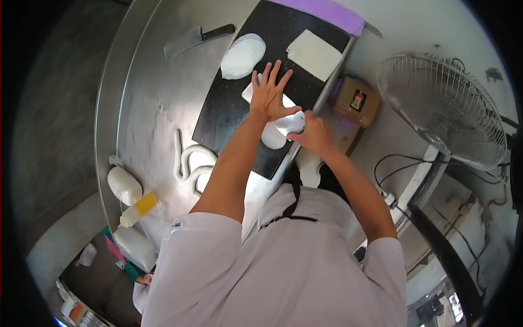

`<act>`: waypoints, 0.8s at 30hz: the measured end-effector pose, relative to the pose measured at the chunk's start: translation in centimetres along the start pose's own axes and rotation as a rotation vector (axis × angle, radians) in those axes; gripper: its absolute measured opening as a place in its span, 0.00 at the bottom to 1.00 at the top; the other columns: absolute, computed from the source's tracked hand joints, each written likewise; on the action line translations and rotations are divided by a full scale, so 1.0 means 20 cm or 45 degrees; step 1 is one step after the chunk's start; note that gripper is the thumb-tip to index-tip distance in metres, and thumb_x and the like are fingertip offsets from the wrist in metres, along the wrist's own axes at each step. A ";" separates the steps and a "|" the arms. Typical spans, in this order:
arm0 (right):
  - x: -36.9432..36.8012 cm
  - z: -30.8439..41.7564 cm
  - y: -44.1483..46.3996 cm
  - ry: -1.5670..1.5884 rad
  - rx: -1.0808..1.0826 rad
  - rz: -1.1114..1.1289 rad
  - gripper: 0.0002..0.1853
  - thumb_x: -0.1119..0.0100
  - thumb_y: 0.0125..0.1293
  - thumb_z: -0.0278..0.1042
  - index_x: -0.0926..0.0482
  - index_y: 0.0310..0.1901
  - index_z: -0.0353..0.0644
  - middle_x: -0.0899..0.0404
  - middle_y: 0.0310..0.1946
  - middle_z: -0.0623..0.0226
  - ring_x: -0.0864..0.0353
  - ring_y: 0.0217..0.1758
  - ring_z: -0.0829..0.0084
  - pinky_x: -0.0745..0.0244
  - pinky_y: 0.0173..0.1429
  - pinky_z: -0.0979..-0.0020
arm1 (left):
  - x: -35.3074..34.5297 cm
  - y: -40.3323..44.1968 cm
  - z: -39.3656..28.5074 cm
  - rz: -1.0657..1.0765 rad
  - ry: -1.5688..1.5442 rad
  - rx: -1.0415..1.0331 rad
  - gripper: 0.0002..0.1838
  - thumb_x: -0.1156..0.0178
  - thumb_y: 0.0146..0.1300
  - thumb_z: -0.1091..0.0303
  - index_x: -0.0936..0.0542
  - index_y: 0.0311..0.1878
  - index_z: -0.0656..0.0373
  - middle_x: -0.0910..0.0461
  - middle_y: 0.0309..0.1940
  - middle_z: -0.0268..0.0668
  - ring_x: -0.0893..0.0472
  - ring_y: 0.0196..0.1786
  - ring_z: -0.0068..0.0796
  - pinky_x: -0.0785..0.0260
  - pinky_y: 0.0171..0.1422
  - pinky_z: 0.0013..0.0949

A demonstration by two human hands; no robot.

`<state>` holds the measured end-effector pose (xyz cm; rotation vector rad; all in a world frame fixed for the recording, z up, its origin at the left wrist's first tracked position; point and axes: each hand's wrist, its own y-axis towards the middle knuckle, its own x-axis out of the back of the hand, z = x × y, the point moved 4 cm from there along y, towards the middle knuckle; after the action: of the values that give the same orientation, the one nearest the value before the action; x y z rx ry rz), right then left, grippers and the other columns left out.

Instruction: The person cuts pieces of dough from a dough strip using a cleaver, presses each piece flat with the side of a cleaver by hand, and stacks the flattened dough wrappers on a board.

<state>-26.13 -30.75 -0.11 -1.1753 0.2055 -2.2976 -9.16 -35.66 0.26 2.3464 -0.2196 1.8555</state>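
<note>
On a black board (223,117) lies a long white piece (289,124), perhaps a roller or a flat tool. My left hand (268,99) rests over its far part, palm down and fingers spread. The near end sits between the thumb and forefinger of my right hand (314,133); its other fingers are curled. Partly under the white piece is a thin white disc (273,137). A stack of white discs (244,55) lies on the board beyond my left hand, and a folded cream cloth (314,55) lies to the right.
A cleaver (188,42) and white dough ropes (182,158) lie on the steel table (150,98). Bags (124,185) and a yellow-and-clear bottle (139,209) stand at the left edge. Right of the board are a cardboard box (357,102) and a fan (441,109). Another person's sleeve (140,296) shows lower left.
</note>
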 end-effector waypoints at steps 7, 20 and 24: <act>-0.30 -0.07 -0.36 0.164 0.069 -0.149 0.47 0.18 0.43 0.57 0.27 0.59 0.32 0.15 0.43 0.38 0.14 0.48 0.41 0.19 0.54 0.49 | -0.11 -0.24 -0.13 0.265 -0.069 -0.262 0.65 0.37 0.39 0.17 0.39 0.81 0.39 0.55 0.85 0.45 0.57 0.86 0.56 0.66 0.77 0.79; -0.31 -0.08 -0.37 0.160 0.072 -0.302 0.48 0.17 0.43 0.59 0.27 0.57 0.30 0.15 0.40 0.40 0.13 0.47 0.41 0.19 0.52 0.49 | -0.12 -0.21 -0.16 0.373 -0.059 -0.436 0.64 0.41 0.42 0.15 0.42 0.83 0.37 0.57 0.85 0.47 0.61 0.86 0.59 0.72 0.75 0.85; -0.09 -0.16 -0.05 0.104 -0.020 -0.072 0.47 0.16 0.42 0.58 0.26 0.56 0.30 0.14 0.40 0.40 0.13 0.46 0.42 0.18 0.52 0.49 | -0.07 0.00 -0.12 0.060 -0.038 -0.278 0.63 0.37 0.45 0.19 0.44 0.83 0.37 0.57 0.85 0.47 0.56 0.85 0.60 0.68 0.74 0.86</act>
<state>-28.32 -29.35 -2.95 -1.1091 0.2233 -2.4002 -11.70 -35.13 -0.49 2.2392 -0.4602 1.7199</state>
